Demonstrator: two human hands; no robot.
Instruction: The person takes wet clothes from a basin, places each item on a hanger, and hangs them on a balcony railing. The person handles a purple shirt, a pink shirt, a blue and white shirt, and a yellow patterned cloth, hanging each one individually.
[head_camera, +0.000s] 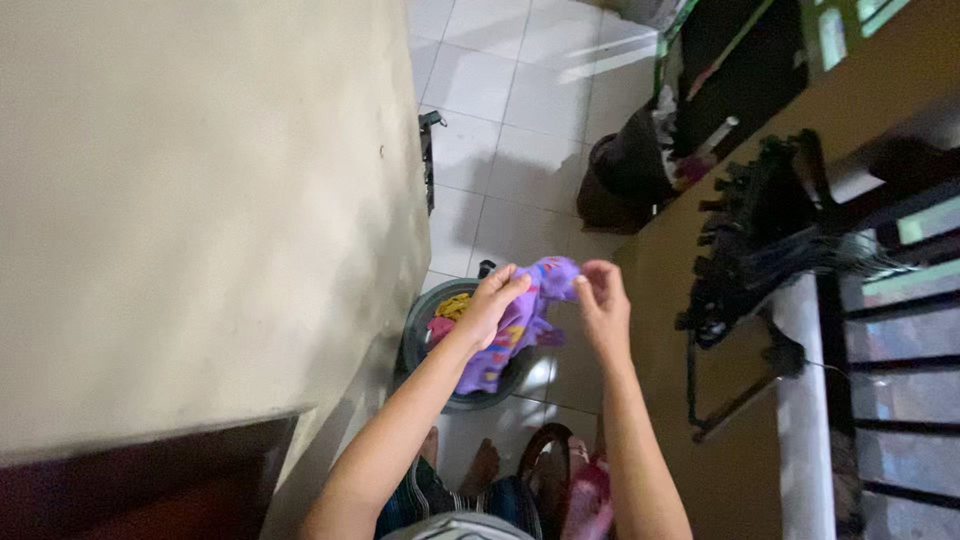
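Both my hands hold up a small purple garment (520, 320) with bright printed patches. My left hand (492, 300) grips its upper edge on the left side. My right hand (603, 305) pinches the other end of that edge, fingers closed on the cloth. The garment hangs down over a dark round basin (425, 350) on the tiled floor, which holds more clothes, a yellow piece (455, 305) and a pink one among them.
A beige wall (200, 200) fills the left side. A dark clothes hanger rack (750, 250) with pegs hangs at the right by a railing. A dark bin (625, 175) stands further off on the white tiles. My bare feet (480, 465) and pink sandals are below.
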